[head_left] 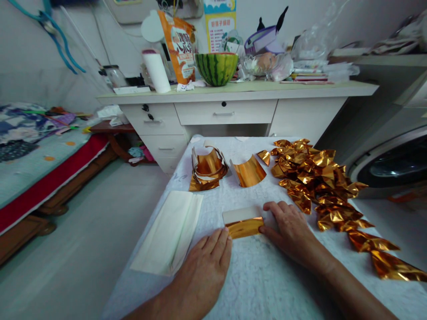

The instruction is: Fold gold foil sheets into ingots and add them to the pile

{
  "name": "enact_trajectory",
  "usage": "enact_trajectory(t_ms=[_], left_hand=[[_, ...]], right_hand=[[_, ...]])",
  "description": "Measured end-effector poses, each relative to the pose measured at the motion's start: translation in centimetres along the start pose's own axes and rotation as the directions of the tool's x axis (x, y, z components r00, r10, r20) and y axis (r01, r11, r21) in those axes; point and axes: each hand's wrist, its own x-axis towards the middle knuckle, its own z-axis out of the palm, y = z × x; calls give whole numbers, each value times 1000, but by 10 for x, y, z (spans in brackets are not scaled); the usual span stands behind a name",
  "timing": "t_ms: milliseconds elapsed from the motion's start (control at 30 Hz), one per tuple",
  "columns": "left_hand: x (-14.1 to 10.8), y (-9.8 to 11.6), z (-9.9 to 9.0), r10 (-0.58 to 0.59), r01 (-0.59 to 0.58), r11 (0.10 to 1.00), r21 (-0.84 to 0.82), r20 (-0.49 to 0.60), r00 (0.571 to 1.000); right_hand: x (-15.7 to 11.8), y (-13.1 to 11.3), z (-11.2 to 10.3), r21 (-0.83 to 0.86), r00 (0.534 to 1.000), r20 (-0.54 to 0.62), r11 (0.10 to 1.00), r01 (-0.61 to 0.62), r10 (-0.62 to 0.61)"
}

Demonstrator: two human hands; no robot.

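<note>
A striped watermelon half (216, 69) sits on the white desk (233, 91).

"好孩子" on poster (221, 34) (orange pouch (180, 50) lettering unclear)

Soft, fairly dim light leaves faint shadows beside the fingers (224, 238); glints streak the gold foil (245, 227) between them. Beyond them, wide-angle distortion stretches the edges, and small print looks soft.

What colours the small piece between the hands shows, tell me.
The small piece is shiny gold on its near part, whitish beyond; best seen in head view.
</note>
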Motion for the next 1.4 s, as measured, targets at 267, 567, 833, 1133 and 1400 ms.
enact_trajectory(t_ms=[267,567,833,1133,1400], left_hand=[[23,-5,-18,-43,52,992,-118,73,996],[63,-2,-38,-150,178,944,-277,117,982],[67,-6,-31,-175,197,918,-343,93,980],[67,-10,-18,-168,170,937,-304,31,985],[65,-15,-10,-194,141,920,-366,-112,975]], right_hand=[[3,18,-6,143,1000,3,989,24,-25],[3,-13,-24,238,957,32,932,274,-290],[6,-12,-16,236,948,53,926,295,-315],[10,-11,-9,233,960,4,934,271,-279],[8,-10,-8,304,962,-100,913,273,-254]])
